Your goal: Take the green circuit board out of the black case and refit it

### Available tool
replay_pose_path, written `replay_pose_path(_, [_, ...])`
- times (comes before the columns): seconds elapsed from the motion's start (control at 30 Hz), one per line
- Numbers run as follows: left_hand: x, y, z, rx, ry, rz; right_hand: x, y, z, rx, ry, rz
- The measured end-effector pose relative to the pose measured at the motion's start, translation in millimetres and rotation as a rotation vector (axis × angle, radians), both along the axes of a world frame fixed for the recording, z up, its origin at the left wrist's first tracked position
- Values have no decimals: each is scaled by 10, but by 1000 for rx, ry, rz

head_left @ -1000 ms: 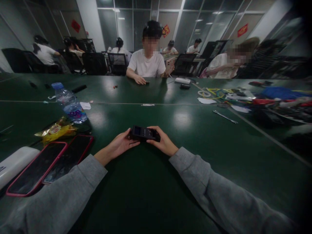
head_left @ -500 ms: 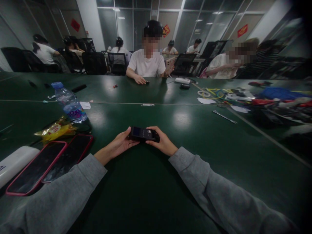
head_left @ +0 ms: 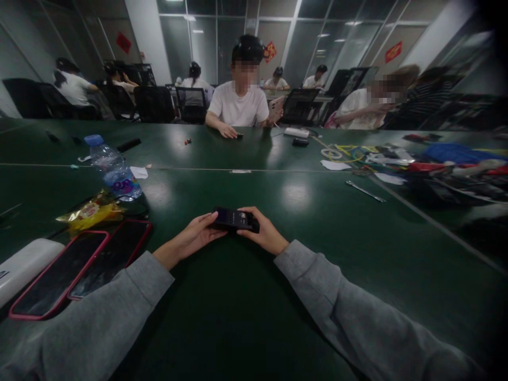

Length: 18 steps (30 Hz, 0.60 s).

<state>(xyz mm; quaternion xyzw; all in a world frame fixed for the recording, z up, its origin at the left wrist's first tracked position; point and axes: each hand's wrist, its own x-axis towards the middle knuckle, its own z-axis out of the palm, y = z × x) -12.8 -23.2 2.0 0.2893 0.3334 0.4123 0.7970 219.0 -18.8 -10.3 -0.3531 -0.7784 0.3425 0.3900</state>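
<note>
Between my two hands is a small black handheld device (head_left: 232,218) with a dark screen on its left part and small light markings toward the right. My left hand (head_left: 197,231) grips its left end, thumb on top at the screen's edge and fingers beneath. The right end is held by my right hand (head_left: 265,228), with its fingers around the far and near sides. The device is just above or on the green table (head_left: 238,307); I cannot tell whether it touches. Its underside is hidden.
Two red-edged phones (head_left: 59,275), a white box-shaped thing (head_left: 27,267), a yellow packet (head_left: 91,211) and a water bottle (head_left: 115,169) are at left. A wrench (head_left: 365,191) and a heap of cables (head_left: 448,159) lie at right. Opposite sits a person (head_left: 238,103) holding a phone.
My left thumb has shifted slightly inward over the device's screen edge. The device's screen looks darker. My right hand stays where it was.
</note>
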Motion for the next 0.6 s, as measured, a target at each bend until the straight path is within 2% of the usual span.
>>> replay_pose_path(0.3, [-21,29,-22,-108,-59,16,-5,1,18,-30,8,-7])
replay_pose_path(0.6, [-24,29,-22,-115,-56,20,-4,9,-8,-16,14,-3])
